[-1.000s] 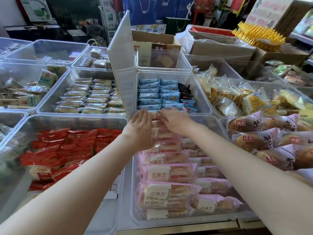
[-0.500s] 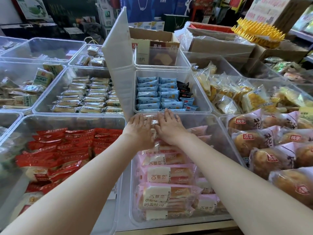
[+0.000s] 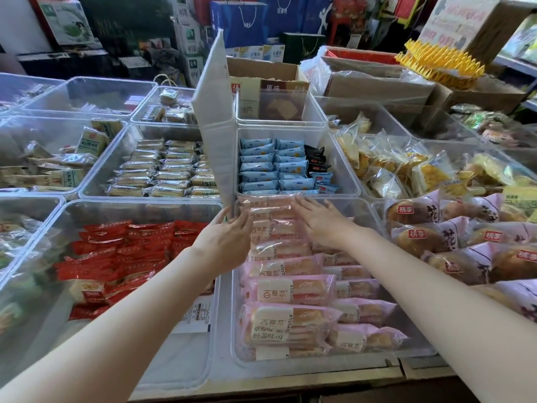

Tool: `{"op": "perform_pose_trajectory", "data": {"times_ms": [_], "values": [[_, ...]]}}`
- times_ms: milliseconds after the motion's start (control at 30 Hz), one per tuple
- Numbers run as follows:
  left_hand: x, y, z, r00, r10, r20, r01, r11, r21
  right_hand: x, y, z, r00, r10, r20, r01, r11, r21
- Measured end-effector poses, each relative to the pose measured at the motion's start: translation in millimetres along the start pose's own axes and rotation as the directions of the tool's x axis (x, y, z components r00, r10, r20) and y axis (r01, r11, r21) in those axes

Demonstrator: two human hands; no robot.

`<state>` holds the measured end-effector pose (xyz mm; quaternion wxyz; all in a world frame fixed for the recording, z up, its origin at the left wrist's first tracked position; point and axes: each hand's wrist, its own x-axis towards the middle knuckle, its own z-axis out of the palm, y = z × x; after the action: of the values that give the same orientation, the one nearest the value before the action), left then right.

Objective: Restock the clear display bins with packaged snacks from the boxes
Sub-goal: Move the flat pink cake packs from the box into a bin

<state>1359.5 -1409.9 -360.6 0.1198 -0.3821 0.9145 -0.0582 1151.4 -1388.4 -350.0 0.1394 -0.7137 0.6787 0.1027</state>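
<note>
A clear bin (image 3: 386,357) in front of me holds two rows of pink-wrapped bread packs (image 3: 287,289). My left hand (image 3: 226,239) lies with straight fingers against the left side of the far packs in the left row. My right hand (image 3: 322,218) rests flat, fingers spread, on the far packs to the right of that row. Neither hand grips a pack. The far end of the right row is hidden under my right hand and forearm.
Clear bins surround this one: red packs (image 3: 116,257) to the left, blue packs (image 3: 273,164) behind, round buns (image 3: 453,237) to the right. A raised white lid (image 3: 215,117) stands just beyond my left hand. Cardboard boxes (image 3: 377,80) sit at the back.
My hands, close together on the far packs before, have moved apart. A neat column of pink packs now shows between them.
</note>
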Motion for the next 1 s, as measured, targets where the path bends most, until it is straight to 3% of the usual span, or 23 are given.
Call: {"op": "perform_pose_trajectory", "data": {"times_ms": [167,333,533,733,900,1000], "values": [[0,4,-4,0.997,-0.063,0.043,0.062,0.997,0.034,-6,-2,3,1.0,0.005,-0.022,-0.006,0.999,-0.053],[9,5,-19,0.998,-0.029,-0.049,0.032,0.997,0.076,-11,-7,3,0.999,-0.002,-0.043,-0.002,0.996,-0.092],[32,5,-11,0.993,-0.032,0.112,0.023,0.997,0.08,-15,-22,-3,0.998,0.042,-0.037,-0.046,0.995,-0.087],[32,19,-11,0.979,-0.161,0.126,0.142,0.979,0.149,5,-28,3,0.994,0.026,-0.105,-0.041,0.989,-0.141],[37,12,-20,0.991,-0.129,0.045,0.12,0.979,0.166,11,-28,1,0.985,0.105,-0.136,-0.138,0.954,-0.266],[46,2,-19,0.984,-0.138,0.112,0.124,0.984,0.126,20,-28,-2,0.989,0.12,-0.087,-0.141,0.948,-0.287]]}}
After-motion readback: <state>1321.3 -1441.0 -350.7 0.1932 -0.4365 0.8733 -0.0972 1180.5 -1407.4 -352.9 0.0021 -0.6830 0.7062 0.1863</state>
